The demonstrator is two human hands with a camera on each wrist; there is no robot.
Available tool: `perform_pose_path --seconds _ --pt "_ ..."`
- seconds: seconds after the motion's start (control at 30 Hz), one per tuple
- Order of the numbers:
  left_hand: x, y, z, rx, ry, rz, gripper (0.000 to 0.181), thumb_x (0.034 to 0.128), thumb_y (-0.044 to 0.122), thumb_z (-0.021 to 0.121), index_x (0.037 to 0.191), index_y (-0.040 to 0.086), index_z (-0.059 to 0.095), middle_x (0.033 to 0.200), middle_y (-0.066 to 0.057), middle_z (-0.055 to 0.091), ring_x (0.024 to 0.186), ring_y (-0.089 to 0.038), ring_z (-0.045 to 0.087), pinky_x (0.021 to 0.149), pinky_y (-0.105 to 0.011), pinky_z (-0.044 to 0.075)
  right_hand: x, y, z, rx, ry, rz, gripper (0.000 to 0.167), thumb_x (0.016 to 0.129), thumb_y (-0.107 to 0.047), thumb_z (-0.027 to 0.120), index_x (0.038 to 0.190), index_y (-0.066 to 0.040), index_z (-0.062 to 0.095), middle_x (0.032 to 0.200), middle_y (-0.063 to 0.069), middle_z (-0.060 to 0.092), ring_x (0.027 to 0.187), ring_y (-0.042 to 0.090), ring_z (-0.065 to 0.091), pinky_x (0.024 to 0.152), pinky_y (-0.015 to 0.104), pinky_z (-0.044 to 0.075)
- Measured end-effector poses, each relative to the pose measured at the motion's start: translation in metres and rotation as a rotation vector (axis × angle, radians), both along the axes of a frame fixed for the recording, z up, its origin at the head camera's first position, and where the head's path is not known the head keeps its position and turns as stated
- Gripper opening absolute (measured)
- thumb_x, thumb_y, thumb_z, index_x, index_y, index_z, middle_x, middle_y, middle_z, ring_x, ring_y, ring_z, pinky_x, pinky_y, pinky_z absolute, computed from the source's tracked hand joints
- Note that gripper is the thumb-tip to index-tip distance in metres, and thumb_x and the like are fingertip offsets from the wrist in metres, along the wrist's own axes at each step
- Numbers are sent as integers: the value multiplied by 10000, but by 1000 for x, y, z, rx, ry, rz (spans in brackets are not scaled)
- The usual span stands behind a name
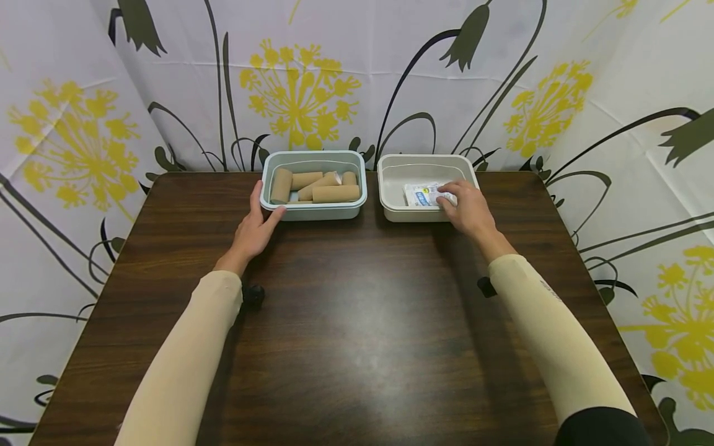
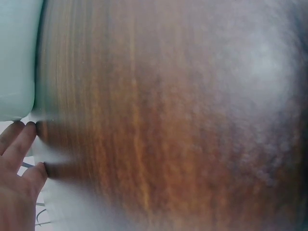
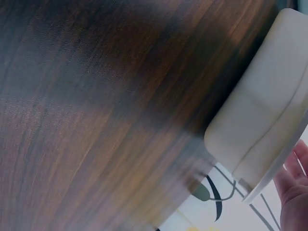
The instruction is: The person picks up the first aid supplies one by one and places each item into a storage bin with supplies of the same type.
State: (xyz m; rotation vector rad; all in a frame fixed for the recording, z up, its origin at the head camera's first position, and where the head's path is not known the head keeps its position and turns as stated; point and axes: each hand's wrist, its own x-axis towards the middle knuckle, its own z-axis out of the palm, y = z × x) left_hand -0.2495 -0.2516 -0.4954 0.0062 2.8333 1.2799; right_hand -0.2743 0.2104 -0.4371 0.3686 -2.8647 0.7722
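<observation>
Straight fingers of my left hand [image 1: 253, 234] touch the left side of the light blue bin [image 1: 316, 214], the thumb at its front left corner. Several brown cardboard tubes [image 1: 336, 194] lie in that bin. In the left wrist view, fingertips show beside the bin's end. My right hand [image 1: 470, 209] reaches over the front right of the off-white bin [image 1: 409, 215] and pinches the right end of a white packet with blue print [image 1: 421, 195] inside it. The right wrist view has the packet hidden behind the bin's wall.
Both bins stand side by side at the back edge of the dark wooden table [image 1: 357, 322], a narrow gap between them. A white curtain with yellow and grey flowers [image 1: 370, 80] hangs right behind. Small black wrist cameras [image 1: 253, 297] sit under both forearms.
</observation>
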Motion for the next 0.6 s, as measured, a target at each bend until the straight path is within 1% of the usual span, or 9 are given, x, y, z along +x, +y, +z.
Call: perform_pose_path --seconds 0.1,0.27,0.47,0.6 --pt "0 0 -1 -3 10 0 838 951 659 424 1555 390 -91 1575 -228 234 1345 -515 325 1022 -666 232 3 0 1 -7 14 10 254 944 -177 659 1150 -35 706 1211 130 617 1164 330 538 1004 477 379" --pt "-1 -1 -4 -2 12 -2 826 950 660 424 1545 425 -100 1575 -223 235 1348 -508 326 1030 -659 230 9 3 3 -32 59 42 236 937 -176 669 1118 -31 715 1177 125 632 1124 322 563 985 474 395" --pt "-2 -3 -6 5 -3 -7 822 946 661 434 1533 459 -104 1584 -213 218 1356 -501 317 1043 -651 226 14 7 7 -40 93 68 235 941 -183 668 1120 -41 723 1178 99 642 1124 311 574 993 460 394" --pt "-1 -5 -5 10 -7 -24 834 958 635 441 1540 427 -118 1599 -197 184 1379 -486 287 1060 -643 211 17 10 11 -45 103 66 244 946 -198 665 1124 -43 725 1185 93 643 1159 306 564 1005 467 389"
